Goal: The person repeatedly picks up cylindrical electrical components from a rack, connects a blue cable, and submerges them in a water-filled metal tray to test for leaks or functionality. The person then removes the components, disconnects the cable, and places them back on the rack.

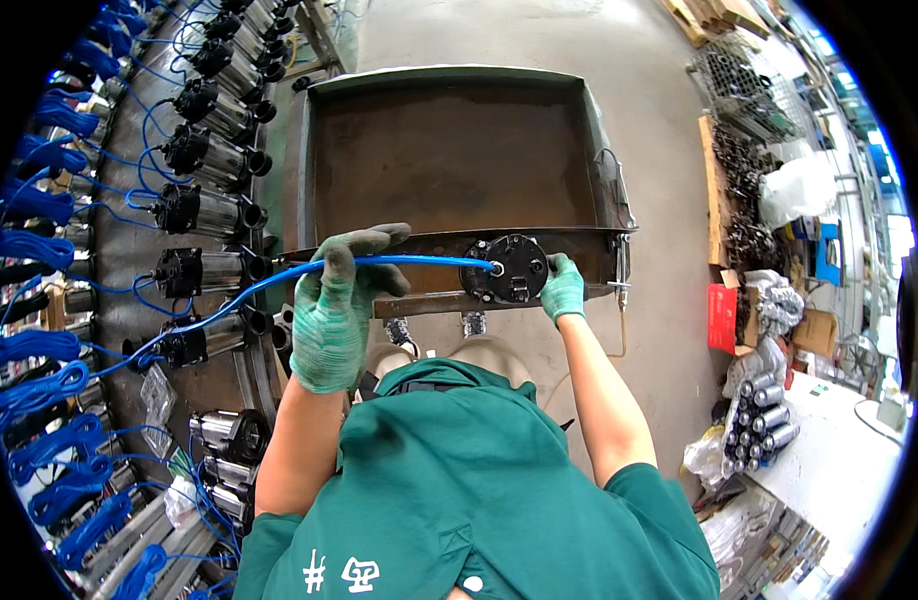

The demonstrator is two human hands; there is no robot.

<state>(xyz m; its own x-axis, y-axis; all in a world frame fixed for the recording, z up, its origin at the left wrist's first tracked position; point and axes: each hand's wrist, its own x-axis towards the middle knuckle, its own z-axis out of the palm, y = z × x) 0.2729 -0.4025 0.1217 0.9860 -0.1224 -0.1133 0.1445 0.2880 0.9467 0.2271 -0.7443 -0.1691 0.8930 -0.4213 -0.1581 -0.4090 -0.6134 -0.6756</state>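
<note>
Over the near edge of a metal trough, I have a pump with a round black top (524,270), seen from above. A blue cable (429,261) comes out of its top and runs left across my left hand. My left hand (337,325), in a green glove with grey fingers, has its fingers stretched out and apart, above and below the cable. My right hand (563,290), in a similar glove, is closed against the right side of the pump; the pump's body below hides some fingertips.
The rectangular metal trough (444,76) with brownish contents lies ahead. On the left, a bench (129,260) carries a row of steel pumps (204,155) and coiled blue cables (49,345). At right are a red box (722,318), stacked metal cylinders (764,420) and a white table (829,440).
</note>
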